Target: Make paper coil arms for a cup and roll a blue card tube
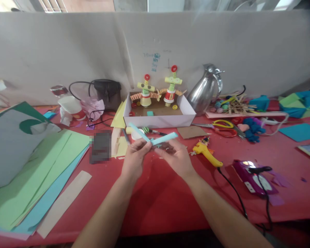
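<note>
My left hand (134, 158) and my right hand (176, 156) meet above the red table (155, 199). Between them they pinch two light blue paper strips (155, 137) that cross near my fingertips; one strip points up left, the other up right. A small folded part sits where the strips meet, partly hidden by my fingers. Just behind my hands stands a white cardboard box (158, 119) with two paper-cup figures (157, 91) in it.
A stack of green and blue paper sheets (33, 172) lies at the left. To the right lie a yellow glue gun (208, 153) with a black cord, yellow-handled scissors (223, 125) and a purple device (253, 177). A steel jug (205, 89) and a black bag (107, 93) stand by the back wall.
</note>
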{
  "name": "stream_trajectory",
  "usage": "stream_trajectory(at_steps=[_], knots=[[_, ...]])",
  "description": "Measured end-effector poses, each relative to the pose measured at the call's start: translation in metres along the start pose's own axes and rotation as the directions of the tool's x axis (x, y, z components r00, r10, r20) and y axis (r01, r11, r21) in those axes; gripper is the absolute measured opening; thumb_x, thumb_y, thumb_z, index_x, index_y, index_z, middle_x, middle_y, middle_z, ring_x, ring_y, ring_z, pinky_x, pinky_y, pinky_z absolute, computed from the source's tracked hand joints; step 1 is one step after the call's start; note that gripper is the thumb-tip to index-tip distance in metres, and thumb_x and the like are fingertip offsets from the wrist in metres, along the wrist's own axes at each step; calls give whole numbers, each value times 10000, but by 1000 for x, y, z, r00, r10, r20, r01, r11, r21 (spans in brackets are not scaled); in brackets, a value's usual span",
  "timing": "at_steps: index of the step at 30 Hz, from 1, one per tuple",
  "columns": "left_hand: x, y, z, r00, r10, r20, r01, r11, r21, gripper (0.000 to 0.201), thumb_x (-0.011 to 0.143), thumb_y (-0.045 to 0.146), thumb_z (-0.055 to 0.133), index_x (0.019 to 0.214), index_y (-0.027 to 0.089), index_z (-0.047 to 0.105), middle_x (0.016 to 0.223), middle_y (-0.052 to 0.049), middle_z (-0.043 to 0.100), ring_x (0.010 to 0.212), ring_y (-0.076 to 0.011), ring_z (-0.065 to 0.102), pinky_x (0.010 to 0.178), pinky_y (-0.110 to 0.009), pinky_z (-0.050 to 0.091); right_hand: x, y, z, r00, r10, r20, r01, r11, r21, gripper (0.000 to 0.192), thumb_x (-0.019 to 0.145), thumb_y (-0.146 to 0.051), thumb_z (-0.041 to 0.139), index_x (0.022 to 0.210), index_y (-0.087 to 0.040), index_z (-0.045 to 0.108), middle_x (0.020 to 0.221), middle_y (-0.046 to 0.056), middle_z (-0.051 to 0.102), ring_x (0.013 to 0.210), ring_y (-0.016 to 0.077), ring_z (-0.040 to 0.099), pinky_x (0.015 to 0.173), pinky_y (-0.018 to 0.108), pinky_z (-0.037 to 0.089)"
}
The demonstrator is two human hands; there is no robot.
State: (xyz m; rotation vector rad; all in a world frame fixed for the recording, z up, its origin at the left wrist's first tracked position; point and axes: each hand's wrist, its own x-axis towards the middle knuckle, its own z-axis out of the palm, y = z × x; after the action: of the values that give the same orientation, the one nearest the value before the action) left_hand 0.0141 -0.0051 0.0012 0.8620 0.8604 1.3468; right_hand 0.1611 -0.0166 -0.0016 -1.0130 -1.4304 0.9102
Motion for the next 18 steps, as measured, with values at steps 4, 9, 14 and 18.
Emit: stream_trajectory(at_steps=[4, 9, 14, 18], knots=[[-1, -9, 3, 993, -116, -22, 113, 985, -131, 159, 636, 230, 849, 757, 171, 764, 741, -3, 706, 713, -91, 613, 743, -205, 489, 0, 1, 4, 997, 48, -65, -44, 997, 63, 153, 789, -320, 721, 896, -211, 733, 944, 52, 725, 790, 181, 683, 651, 302, 581], [-2, -12, 5, 979, -196, -59, 186, 971, -148, 181, 607, 217, 864, 735, 133, 769, 741, -26, 721, 711, -87, 637, 736, -183, 506, 1, 7, 4, 963, 254, -85, -234, 953, 193, 207, 735, -367, 753, 862, -203, 749, 818, 35, 732, 751, 183, 668, 594, 271, 523], [-1, -5, 4, 964, -251, -84, 243, 966, -93, 153, 607, 206, 847, 686, 116, 751, 687, -33, 710, 645, -87, 634, 650, -179, 517, 6, 8, 1, 913, 408, 1, -384, 859, 340, 179, 658, -323, 794, 783, -208, 736, 741, 3, 718, 712, 146, 654, 579, 233, 466], [0, -4, 3, 949, -293, -119, 285, 955, -78, 142, 617, 203, 833, 690, 120, 744, 671, -45, 720, 629, -97, 652, 622, -179, 525, 8, 7, 1, 920, 385, 67, -384, 856, 346, 157, 671, -319, 792, 788, -223, 752, 758, 0, 727, 722, 142, 660, 631, 251, 481]])
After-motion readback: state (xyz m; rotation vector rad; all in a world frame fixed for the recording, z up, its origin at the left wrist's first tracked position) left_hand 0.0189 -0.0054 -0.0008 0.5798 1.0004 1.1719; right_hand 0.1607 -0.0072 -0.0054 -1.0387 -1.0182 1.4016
